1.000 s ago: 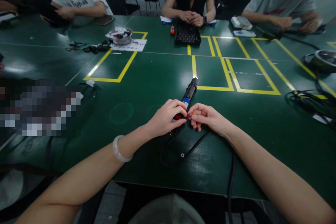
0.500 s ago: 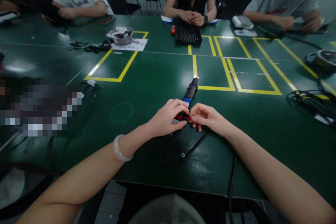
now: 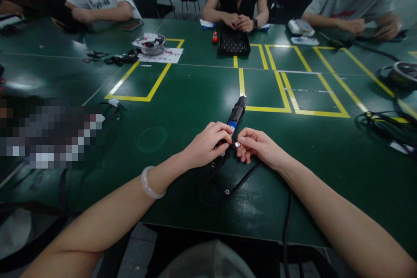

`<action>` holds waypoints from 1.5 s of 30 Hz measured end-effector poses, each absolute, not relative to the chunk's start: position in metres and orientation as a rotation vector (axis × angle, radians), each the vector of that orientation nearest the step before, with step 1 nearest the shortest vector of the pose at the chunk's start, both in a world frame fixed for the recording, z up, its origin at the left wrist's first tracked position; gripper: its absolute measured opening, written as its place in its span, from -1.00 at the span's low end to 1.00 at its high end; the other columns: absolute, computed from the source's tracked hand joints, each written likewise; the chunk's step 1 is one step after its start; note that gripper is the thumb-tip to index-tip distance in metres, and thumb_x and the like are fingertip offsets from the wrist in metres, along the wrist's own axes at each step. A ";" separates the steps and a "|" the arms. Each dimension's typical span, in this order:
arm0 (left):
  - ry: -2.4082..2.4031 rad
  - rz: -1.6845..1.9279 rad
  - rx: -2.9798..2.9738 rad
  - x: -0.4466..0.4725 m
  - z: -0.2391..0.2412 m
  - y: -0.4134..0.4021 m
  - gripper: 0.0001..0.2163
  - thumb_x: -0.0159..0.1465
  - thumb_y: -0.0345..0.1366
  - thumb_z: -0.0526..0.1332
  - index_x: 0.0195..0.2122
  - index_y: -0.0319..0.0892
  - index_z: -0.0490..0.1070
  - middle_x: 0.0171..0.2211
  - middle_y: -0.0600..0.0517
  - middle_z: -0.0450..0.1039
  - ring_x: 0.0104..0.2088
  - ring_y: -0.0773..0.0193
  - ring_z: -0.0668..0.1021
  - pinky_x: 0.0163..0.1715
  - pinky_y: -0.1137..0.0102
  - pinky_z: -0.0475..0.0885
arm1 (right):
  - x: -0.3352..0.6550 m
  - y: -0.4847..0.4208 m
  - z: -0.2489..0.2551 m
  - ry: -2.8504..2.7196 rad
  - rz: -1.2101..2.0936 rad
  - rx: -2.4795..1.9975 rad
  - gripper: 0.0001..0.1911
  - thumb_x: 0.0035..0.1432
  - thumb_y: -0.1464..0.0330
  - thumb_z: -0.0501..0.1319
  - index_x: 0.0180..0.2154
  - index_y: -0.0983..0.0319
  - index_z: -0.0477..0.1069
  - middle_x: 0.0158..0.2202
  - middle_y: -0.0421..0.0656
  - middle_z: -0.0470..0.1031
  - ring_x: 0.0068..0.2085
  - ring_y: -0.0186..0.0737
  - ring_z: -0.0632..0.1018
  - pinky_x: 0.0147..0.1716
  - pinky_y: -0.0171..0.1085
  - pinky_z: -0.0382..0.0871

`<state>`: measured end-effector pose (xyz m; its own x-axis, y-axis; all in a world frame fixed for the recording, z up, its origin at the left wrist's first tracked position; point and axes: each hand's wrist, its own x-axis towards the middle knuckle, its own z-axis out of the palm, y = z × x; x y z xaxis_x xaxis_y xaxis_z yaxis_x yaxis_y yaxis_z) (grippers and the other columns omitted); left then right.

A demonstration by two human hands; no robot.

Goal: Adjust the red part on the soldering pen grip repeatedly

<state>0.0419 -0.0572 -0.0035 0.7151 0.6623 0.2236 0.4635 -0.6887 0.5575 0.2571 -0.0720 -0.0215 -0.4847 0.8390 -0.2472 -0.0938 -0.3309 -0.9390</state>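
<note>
A black electric screwdriver (image 3: 238,110) with a blue band lies on the green table, its tip pointing away from me. Over its near end is my left hand (image 3: 206,145), thumb and fingers drawn together in a pinch around something small and dark that they mostly hide. Close against it, my right hand (image 3: 260,145) pinches a tiny white-and-red piece (image 3: 237,144); its exact kind is too small to tell. Thin dark and red bits show between the two hands. A black cable (image 3: 248,176) with a round metal-ended plug (image 3: 227,192) lies just below them.
Yellow tape outlines (image 3: 267,109) mark the table ahead. Opposite, a person rests both hands on a black tray (image 3: 233,47) beside a small red object (image 3: 215,37). A metal bowl (image 3: 153,45) of parts stands left; coiled black cables (image 3: 381,128) lie right. Two more people sit across.
The small piece at my right fingertips now shows a white face where red showed before. My left fingers have shifted slightly, closing more tightly. The screwdriver has hardly moved.
</note>
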 end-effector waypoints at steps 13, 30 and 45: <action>0.817 0.624 2.449 0.041 -0.009 -0.054 -0.87 0.35 -0.38 0.09 -0.20 -0.18 0.43 0.00 -0.05 0.38 0.05 0.19 0.38 0.09 0.25 0.25 | 0.257 -0.071 -0.024 -1.190 1.901 -1.035 -0.63 0.11 0.13 0.35 -0.33 0.26 0.30 -0.55 -0.15 0.58 -0.60 -0.32 0.57 -0.65 -0.45 0.42; 0.826 0.624 2.438 0.040 -0.009 -0.054 -0.88 0.33 -0.40 0.10 -0.20 -0.17 0.43 0.00 -0.04 0.37 0.04 0.19 0.38 0.10 0.24 0.25 | 0.258 -0.071 -0.023 -1.209 1.899 -1.038 -0.65 0.11 0.15 0.34 -0.31 0.25 0.31 -0.51 -0.19 0.54 -0.55 -0.33 0.56 -0.65 -0.44 0.45; 0.816 0.636 2.431 0.040 -0.008 -0.053 -0.85 0.30 -0.44 0.09 -0.14 -0.17 0.39 0.00 -0.06 0.38 0.08 0.18 0.37 0.10 0.25 0.24 | 0.267 -0.072 -0.014 -1.599 1.857 -0.964 -0.72 0.11 0.26 0.35 -0.25 0.25 0.32 -0.46 -0.25 0.42 -0.42 -0.35 0.51 -0.55 -0.41 0.52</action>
<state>0.0396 -0.0529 -0.0083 0.7119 0.6490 0.2682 0.4184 -0.6987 0.5803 0.2673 -0.0723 -0.0138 -0.6225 0.7596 -0.1884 0.0733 -0.1831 -0.9804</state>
